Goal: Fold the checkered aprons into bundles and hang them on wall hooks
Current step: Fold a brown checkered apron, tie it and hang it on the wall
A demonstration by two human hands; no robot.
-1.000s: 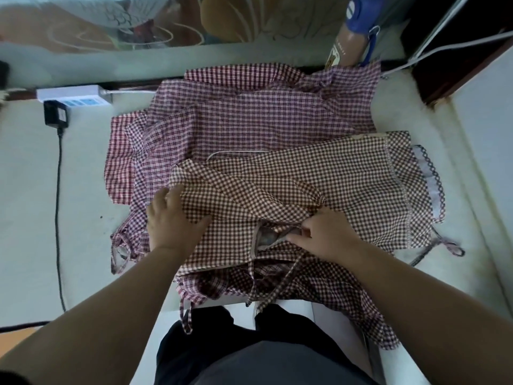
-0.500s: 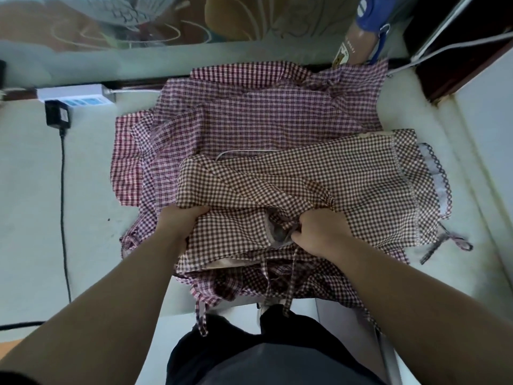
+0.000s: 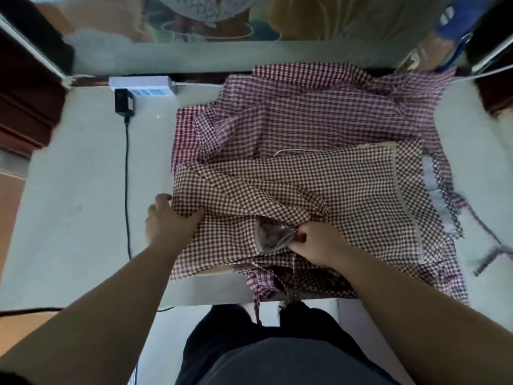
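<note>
A brown-and-cream checkered apron (image 3: 319, 195) lies partly folded on top of a red-and-white checkered apron (image 3: 305, 112) on the white table (image 3: 77, 190). My left hand (image 3: 169, 223) grips the brown apron's left folded edge, fingers curled under the cloth. My right hand (image 3: 316, 240) pinches a gathered fold near the apron's middle front, beside a grey inner patch (image 3: 270, 236). Apron ties (image 3: 261, 295) hang over the table's front edge. No wall hooks are in view.
A white power strip (image 3: 141, 84) with a black adapter (image 3: 124, 102) sits at the back left; its cable (image 3: 127, 190) runs down the table. A loose tie (image 3: 488, 251) trails to the right. A blue-capped bottle (image 3: 433, 48) stands at the back right.
My left hand went from lying on top of the cloth to gripping its left edge. The view has shifted, so the aprons appear further right. My right hand keeps its pinch.
</note>
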